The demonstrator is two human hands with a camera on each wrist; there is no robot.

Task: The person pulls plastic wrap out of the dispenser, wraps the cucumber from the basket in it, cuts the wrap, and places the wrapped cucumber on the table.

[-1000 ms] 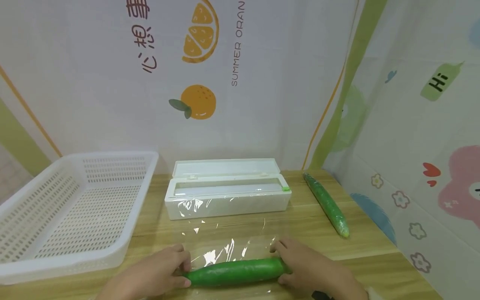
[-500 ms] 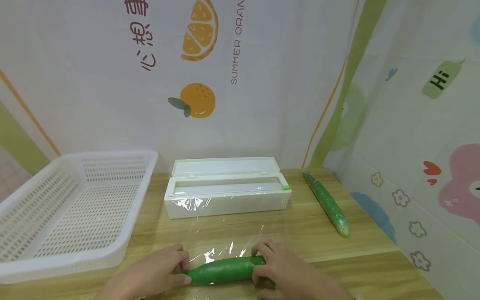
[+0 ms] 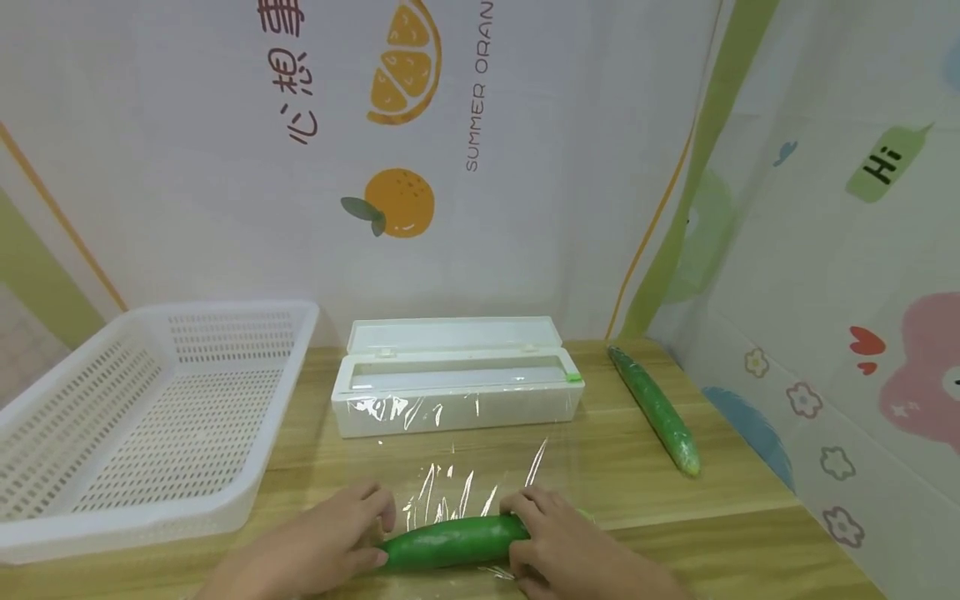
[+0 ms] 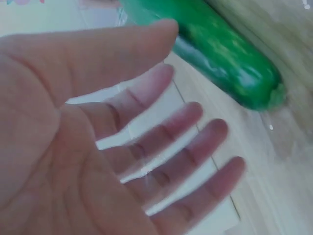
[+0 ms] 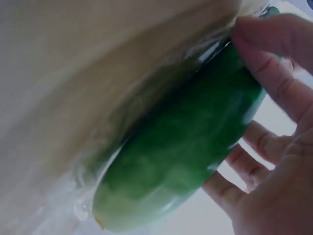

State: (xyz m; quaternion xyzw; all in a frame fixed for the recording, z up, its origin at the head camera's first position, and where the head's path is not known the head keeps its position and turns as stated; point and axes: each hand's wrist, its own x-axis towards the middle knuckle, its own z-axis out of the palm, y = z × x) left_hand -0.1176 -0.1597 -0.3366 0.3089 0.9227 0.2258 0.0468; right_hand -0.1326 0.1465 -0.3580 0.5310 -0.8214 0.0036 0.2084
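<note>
A green cucumber lies crosswise on clear cling film near the table's front. My right hand grips its right part, with thumb and forefinger on the skin in the right wrist view and the other fingers along its side. My left hand is at the left end, thumb beside the tip. In the left wrist view its fingers are spread and loosely bent, holding nothing. The film runs back to a white cling film dispenser, whose lid stands up.
Another cucumber, shiny as if wrapped, lies on the right of the wooden table. A white perforated basket stands on the left. Printed curtains rise behind and to the right.
My right hand has slid left along the cucumber from its right end. The left fingers have lifted and spread a little at the left tip. Creases in the film have shifted.
</note>
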